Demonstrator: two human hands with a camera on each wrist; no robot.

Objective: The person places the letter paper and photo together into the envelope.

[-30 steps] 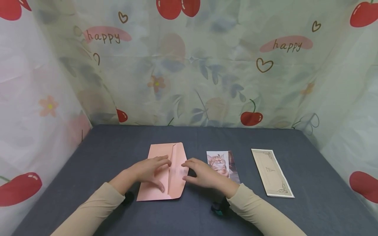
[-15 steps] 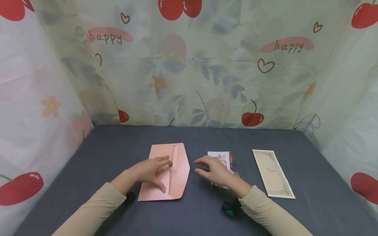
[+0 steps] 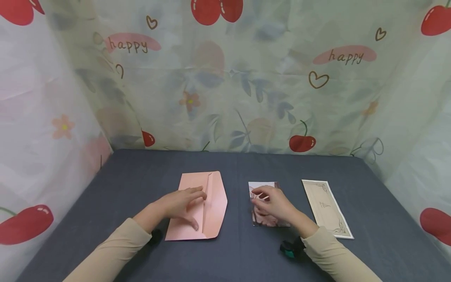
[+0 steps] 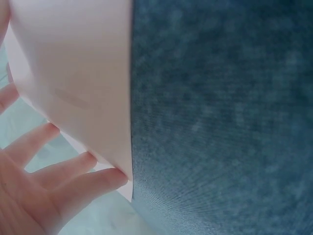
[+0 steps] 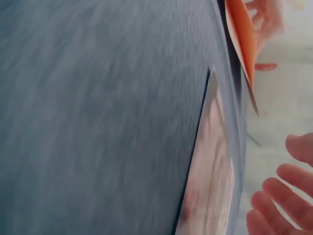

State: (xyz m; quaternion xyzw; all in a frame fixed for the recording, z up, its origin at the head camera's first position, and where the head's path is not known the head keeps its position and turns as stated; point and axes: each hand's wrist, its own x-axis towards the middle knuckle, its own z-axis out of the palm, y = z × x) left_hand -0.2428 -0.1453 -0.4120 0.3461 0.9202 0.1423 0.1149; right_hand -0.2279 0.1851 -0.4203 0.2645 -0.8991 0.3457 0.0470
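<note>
"Where does the head camera look from?"
"Above the near side, forward and down over the dark tablecloth (image 3: 239,250) to the patterned curtain (image 3: 225,94)."
"The left wrist's?"
"Very near, tipped sideways: the pink envelope (image 3: 208,213) fills its upper left."
"And the right wrist's?"
"Low and sideways too, close to the photo (image 5: 210,166) at bottom centre. The head view shares that photo."

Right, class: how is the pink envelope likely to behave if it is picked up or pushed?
The pink envelope looks like thin paper, so it is probably light. Its flap lies unfolded, so that side may flop when lifted. Lying flat, the envelope would likely slide rather than tip.
</note>
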